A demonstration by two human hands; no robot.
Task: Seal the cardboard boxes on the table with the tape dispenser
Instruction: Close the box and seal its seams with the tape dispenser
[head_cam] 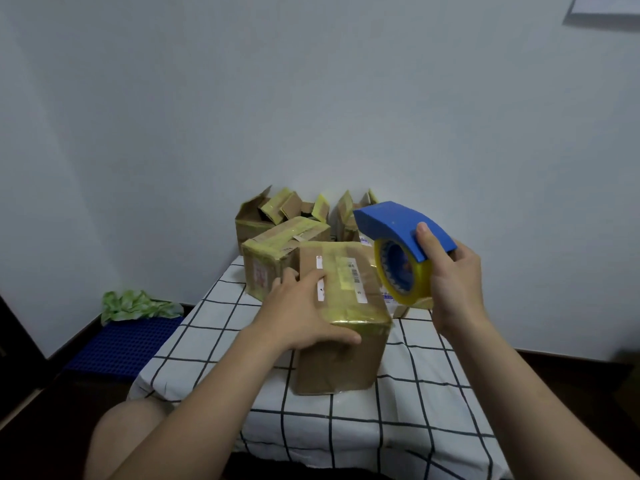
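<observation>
A closed cardboard box (346,358) with glossy tape and white labels on its top stands in the middle of the table. My left hand (304,313) grips its near left top corner, fingers over the lid and thumb along the front edge. My right hand (453,282) holds the blue tape dispenser (401,226) with its clear yellowish roll (403,271) in the air just right of that box, apart from it. A taped box (273,258) sits behind on the left. Two open boxes (263,216) (349,216) stand at the back by the wall.
The table wears a white cloth with a black grid (415,393). Another small box (394,303) is mostly hidden behind the dispenser. On the floor to the left lie a blue mat (128,344) and a green cloth (135,304). The wall is close behind the boxes.
</observation>
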